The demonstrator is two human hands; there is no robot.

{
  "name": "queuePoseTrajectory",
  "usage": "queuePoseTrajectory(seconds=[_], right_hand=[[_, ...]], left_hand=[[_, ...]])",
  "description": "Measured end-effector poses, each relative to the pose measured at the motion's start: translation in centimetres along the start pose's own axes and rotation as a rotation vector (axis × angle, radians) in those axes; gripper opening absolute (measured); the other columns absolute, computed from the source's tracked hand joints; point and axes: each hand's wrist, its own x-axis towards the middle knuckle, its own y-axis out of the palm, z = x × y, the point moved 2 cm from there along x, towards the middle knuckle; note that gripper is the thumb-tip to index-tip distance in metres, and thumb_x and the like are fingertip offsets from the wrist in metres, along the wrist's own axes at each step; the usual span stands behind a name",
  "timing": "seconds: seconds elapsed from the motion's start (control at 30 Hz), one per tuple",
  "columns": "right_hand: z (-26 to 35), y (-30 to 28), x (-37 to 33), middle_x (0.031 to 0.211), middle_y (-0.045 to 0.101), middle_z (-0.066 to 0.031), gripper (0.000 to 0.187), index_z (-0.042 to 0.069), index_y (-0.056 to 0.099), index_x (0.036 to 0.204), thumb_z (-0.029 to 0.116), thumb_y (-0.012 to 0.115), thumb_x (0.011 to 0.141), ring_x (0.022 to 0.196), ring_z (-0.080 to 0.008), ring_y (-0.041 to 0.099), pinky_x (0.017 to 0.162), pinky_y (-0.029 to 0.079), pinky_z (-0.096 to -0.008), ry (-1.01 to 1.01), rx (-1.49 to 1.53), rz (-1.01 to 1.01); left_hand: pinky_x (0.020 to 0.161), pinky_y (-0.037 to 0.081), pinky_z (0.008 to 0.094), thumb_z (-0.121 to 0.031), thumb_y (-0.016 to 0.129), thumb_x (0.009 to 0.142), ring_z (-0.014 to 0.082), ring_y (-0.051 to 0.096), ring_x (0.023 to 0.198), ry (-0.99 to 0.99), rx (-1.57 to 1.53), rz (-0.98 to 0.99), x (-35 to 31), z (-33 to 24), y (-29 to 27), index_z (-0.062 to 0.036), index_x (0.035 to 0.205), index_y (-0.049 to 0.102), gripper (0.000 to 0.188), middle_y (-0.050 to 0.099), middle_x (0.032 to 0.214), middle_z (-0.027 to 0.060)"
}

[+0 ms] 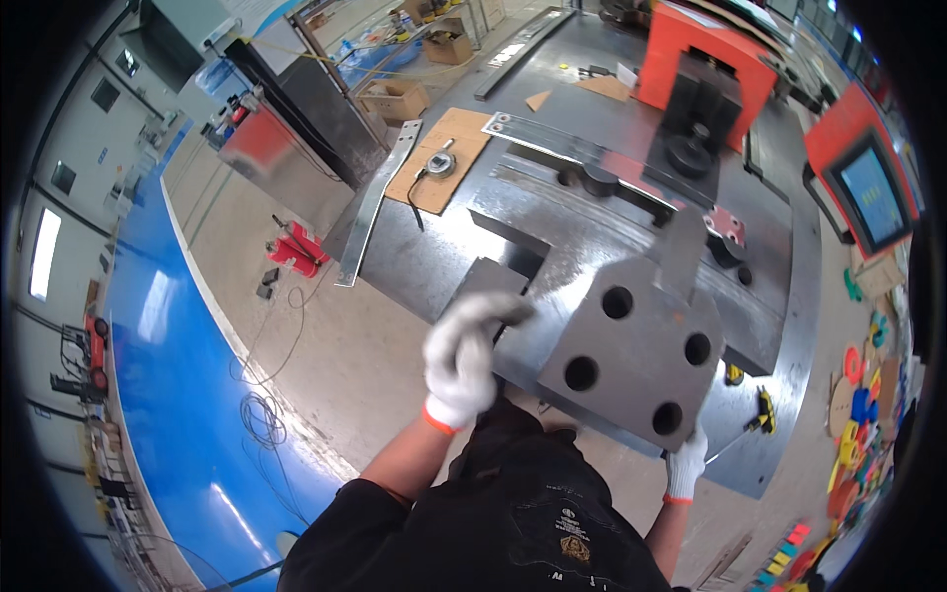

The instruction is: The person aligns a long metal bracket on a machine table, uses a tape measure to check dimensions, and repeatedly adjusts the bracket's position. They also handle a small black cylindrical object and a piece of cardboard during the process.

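Observation:
My right hand [688, 466], in a white glove with an orange cuff, grips the lower right corner of a thick grey steel plate [641, 350] with several round holes. Its fingers are partly hidden behind the plate. A flat grey bar [683, 255] shows at the plate's upper edge, blurred. My left hand [462, 360], gloved alike, is raised left of the plate and apart from it. Motion smears its bent fingers, and a dark patch shows at their tips; whether they hold anything is unclear. Behind it lies a grey metal block [485, 284] on the steel worktable [414, 271].
A dial gauge [440, 164] rests on a brown board [464, 128], beside a long metal strip [380, 202]. An orange machine [671, 69] stands at the back, a screen panel [870, 192] at the right. Yellow-black tool [765, 409] lies right; red extinguishers [296, 249] and cable [264, 419] are on the floor.

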Motion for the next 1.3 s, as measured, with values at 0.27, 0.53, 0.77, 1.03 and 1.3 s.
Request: queuePoseTrajectory(seconds=[0.27,0.53,0.77,1.03,1.3], right_hand=[[7.1,1.7,-8.9,0.083,0.078,-0.0121,0.027,-0.001,0.078,0.108,0.023,0.066,0.102,0.071,-0.0169,0.073,0.068,0.059,-0.0312,0.456,-0.09,0.797],[26.7,12.7,-15.0,0.106,0.079,-0.0172,0.032,0.003,0.076,0.117,0.029,0.06,0.105,0.1,-0.028,0.076,0.09,0.057,-0.0374,0.013,-0.337,0.809],[37.5,18.1,-13.1,0.087,0.076,-0.0116,0.02,-0.002,0.074,0.114,0.005,0.063,0.099,0.077,-0.0169,0.074,0.072,0.058,-0.0303,-0.206,0.193,0.532],[43.0,27.8,-6.1,0.082,0.067,-0.007,0.052,-0.01,0.065,0.129,0.034,0.065,0.102,0.07,-0.0129,0.06,0.068,0.049,-0.0268,-0.262,0.693,0.467],[41.8,33.2,-5.0,0.062,0.057,-0.0033,0.038,-0.01,0.068,0.111,0.018,0.044,0.103,0.048,-0.0092,0.047,0.046,0.038,-0.0265,-0.039,0.838,0.397]], left_hand=[[0.094,0.059,0.0468,-0.024,0.072,0.096,0.0363,0.076,0.103,-0.443,1.145,-0.278,14.8,24.7,-25.9,-0.0068,0.121,0.074,0.031,0.078,0.111,0.0197],[0.091,0.06,0.0467,-0.035,0.079,0.083,0.0377,0.076,0.098,-0.415,1.365,0.356,26.1,36.9,-29.4,-0.0074,0.1,0.083,0.033,0.078,0.1,0.0224],[0.09,0.059,0.048,-0.035,0.081,0.079,0.0381,0.074,0.094,-0.425,1.491,0.586,26.9,35.4,-30.7,-0.0085,0.093,0.083,0.03,0.077,0.093,0.0209],[0.068,0.059,0.0464,-0.022,0.073,0.084,0.0352,0.073,0.077,-0.114,0.849,0.67,21.7,20.3,-27.4,-0.0071,0.098,0.071,0.02,0.071,0.086,0.0162],[0.061,0.056,0.0429,-0.023,0.073,0.095,0.0286,0.069,0.066,0.107,0.562,0.965,10.9,15.9,-25.7,-0.0087,0.109,0.064,0.022,0.065,0.079,0.0075]])
